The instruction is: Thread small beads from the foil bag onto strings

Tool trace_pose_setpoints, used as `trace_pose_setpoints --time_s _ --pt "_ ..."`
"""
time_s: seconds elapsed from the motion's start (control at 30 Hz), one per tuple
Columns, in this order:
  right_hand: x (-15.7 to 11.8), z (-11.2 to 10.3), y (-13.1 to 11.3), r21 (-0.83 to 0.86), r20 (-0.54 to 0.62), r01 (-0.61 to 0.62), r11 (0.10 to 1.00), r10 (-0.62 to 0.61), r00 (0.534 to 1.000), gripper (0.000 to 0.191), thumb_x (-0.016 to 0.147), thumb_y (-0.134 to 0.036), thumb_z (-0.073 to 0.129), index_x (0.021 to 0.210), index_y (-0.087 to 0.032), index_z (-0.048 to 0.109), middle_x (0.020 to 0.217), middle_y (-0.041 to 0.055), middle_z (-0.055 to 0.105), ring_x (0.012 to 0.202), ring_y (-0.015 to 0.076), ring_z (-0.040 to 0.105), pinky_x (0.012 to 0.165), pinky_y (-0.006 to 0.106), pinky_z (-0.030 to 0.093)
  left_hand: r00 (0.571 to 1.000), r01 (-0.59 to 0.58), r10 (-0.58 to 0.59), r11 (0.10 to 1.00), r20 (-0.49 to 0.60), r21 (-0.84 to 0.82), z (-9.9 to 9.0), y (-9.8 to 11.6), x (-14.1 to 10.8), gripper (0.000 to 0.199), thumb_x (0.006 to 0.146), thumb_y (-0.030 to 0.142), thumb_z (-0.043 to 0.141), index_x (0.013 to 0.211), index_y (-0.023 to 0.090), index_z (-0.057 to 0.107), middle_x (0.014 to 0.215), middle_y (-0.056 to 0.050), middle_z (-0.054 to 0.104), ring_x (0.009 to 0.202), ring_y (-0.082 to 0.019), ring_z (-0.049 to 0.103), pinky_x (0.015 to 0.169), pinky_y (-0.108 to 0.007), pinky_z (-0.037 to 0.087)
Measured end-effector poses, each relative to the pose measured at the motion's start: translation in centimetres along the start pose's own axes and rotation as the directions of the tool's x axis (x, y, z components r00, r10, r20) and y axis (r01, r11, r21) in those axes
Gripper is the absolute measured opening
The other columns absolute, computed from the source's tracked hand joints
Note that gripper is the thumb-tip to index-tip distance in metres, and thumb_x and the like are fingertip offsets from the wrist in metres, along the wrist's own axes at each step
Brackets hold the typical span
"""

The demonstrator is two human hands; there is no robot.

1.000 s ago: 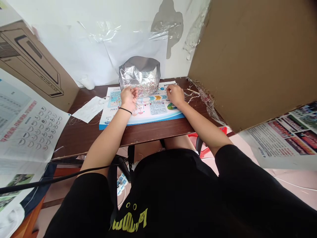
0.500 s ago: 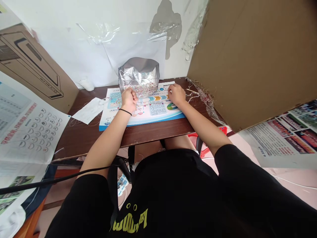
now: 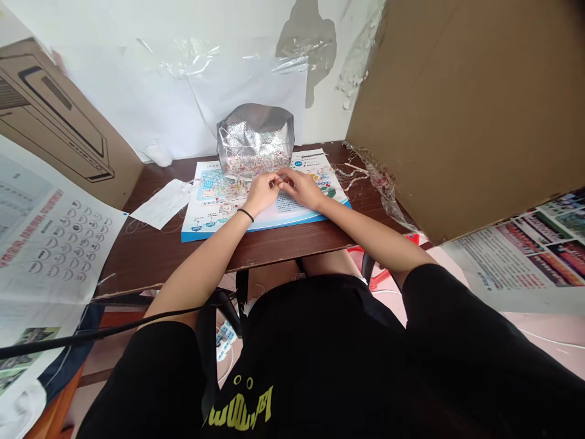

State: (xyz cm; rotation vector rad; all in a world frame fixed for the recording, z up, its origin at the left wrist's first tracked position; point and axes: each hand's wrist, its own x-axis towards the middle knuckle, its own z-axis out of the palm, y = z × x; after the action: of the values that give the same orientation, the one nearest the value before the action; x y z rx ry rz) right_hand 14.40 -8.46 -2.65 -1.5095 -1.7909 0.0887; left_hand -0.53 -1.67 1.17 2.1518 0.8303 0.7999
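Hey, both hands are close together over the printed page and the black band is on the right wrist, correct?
Not quite: the head view shows the black band on the left wrist, not the right. The left hand and right hand are indeed close together over the printed page.

Garment: black short-sleeved top (image 3: 315, 347), filling the lower centre of the frame. Left sleeve (image 3: 159, 366) and right sleeve (image 3: 439, 311) plain black, ending near the elbows. Marking: yellow-green print (image 3: 240, 410) at bottom centre-left, two small rings above blocky shapes; wording illegible. Left wrist: thin black band (image 3: 245, 214). Left hand (image 3: 264, 192) and right hand (image 3: 302, 188): bare.
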Motion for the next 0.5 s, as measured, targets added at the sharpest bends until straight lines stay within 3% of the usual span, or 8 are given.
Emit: trace_pose_setpoints --time_s 0.23,0.4,0.5 --pt "0.2 -1.0 0.1 -0.009 -0.051 -0.036 0.999 0.035 0.998 0.026 0.094 -0.027 0.056 0.117 -0.019 0.068 0.088 0.0049 0.072 0.084 0.022 0.063 0.085 0.035 0.048 0.999 0.032 -0.035 0.995 -0.033 -0.096 0.1 0.2 0.0 0.022 0.086 0.013 0.058 0.066 0.019 0.065 0.063 0.001 0.06 0.062 -0.014 0.05 0.066 -0.027 0.035" --pt "0.3 -1.3 -0.1 -0.053 -0.101 -0.034 0.998 0.029 0.994 0.018 0.095 -0.029 0.054 0.093 -0.021 0.07 0.085 0.0054 0.071 0.083 0.0224 0.061 0.083 0.034 0.046 0.999 0.007 -0.011 0.996 -0.042 -0.092 0.1 0.2 -0.1 0.022 0.085 0.014 0.06 0.064 0.019 0.062 0.059 0.002 0.055 0.061 -0.014 0.046 0.066 -0.027 0.034" --pt "0.3 -1.4 -0.2 -0.082 -0.095 -0.016 0.996 0.009 0.995 0.019 0.094 -0.028 0.052 0.089 -0.021 0.069 0.083 0.0052 0.07 0.082 0.0222 0.061 0.083 0.034 0.045 0.999 -0.051 0.051 0.998 -0.007 -0.032 -0.3 0.2 0.0 0.021 0.083 0.013 0.061 0.063 0.02 0.06 0.063 0.0 0.055 0.066 -0.016 0.048 0.07 -0.028 0.037"
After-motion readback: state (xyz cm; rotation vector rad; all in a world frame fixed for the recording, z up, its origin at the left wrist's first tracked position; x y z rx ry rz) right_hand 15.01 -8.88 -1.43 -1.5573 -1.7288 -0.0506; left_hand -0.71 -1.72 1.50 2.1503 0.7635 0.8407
